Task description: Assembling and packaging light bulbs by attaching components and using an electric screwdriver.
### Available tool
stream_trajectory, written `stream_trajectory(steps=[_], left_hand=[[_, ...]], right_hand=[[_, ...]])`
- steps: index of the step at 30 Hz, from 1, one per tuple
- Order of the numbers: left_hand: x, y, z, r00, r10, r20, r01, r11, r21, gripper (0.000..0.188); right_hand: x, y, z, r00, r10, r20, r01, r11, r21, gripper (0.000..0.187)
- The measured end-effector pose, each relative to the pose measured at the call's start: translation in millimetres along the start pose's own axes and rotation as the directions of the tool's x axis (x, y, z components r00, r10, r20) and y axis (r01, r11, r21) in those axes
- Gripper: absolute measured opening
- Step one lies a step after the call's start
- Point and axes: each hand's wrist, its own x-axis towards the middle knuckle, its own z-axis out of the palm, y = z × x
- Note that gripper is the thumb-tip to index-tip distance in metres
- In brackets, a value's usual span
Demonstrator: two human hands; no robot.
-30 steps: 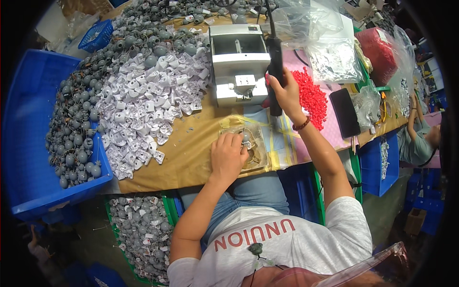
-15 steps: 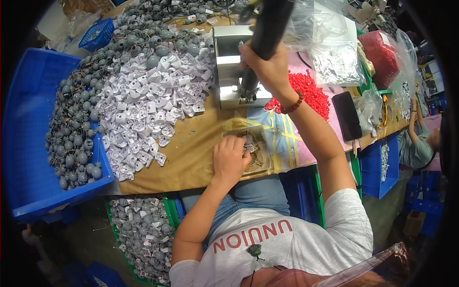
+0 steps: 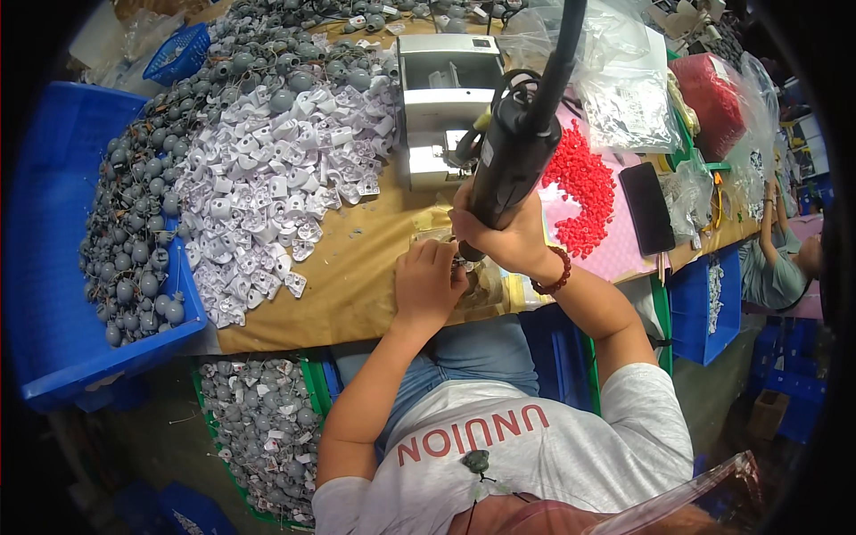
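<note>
In a crowded workshop, a table [image 3: 357,259] under brown covering bends with the lens. Close to its near edge, the right hand [image 3: 510,234] is wrapped firmly around a black driver [image 3: 510,160], whose lower end points down over a shallow holder [image 3: 486,296]; its tip is hard to make out. The left hand [image 3: 430,283] lies at the holder's left side, fingers bent; whether they pinch anything I cannot tell, as the hand and driver cover most of what sits there.

Behind the holder stands a white machine [image 3: 450,120], partly blocked by the driver and its cable. Red pieces [image 3: 584,205] lie right of the driver, a phone [image 3: 646,209] beyond them toward the right edge. White parts [image 3: 267,192] heap leftward, then grey balls [image 3: 134,276] spilling into a blue bin [image 3: 53,232] at the left edge. Below the near edge, a green crate [image 3: 318,392] is partly hidden. At far right, a co-worker [image 3: 774,267] is cut off by the dark rim.
</note>
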Motion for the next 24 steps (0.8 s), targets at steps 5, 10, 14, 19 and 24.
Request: stream_trajectory(steps=[5, 10, 14, 19, 24], left_hand=[[1.7, 0.6, 3.5, 0.997, 0.044, -0.059, -0.043, 0.999, 0.005, 0.038], [-2.7, -4.1, 1.3, 1.0, 0.014, -0.023, -0.015, 0.999, -0.032, 0.035], [0.8, -1.9, -2.7, 0.999, -0.017, 0.031, 0.019, 0.997, -0.07, 0.036], [-2.7, -1.2, 2.1, 0.999, 0.002, -0.045, -0.006, 0.996, -0.086, 0.039], [-4.8, -5.3, 4.7, 0.998, -0.01, -0.069, 0.002, 0.994, -0.111, 0.039]], right_hand=[[-8.8, 4.3, -2.8, 0.998, -0.041, 0.038, 0.041, 0.999, 0.026, 0.064], [-25.5, 28.0, -5.6, 0.975, -0.16, 0.157, 0.174, 0.981, -0.081, 0.052], [-53.8, 64.5, -19.3, 0.969, -0.076, 0.236, 0.124, 0.973, -0.197, 0.034], [-64.4, 80.6, -15.9, 0.963, -0.148, 0.226, 0.19, 0.966, -0.177, 0.049], [-56.5, 62.8, -9.8, 0.946, -0.175, 0.273, 0.192, 0.981, -0.038, 0.047]])
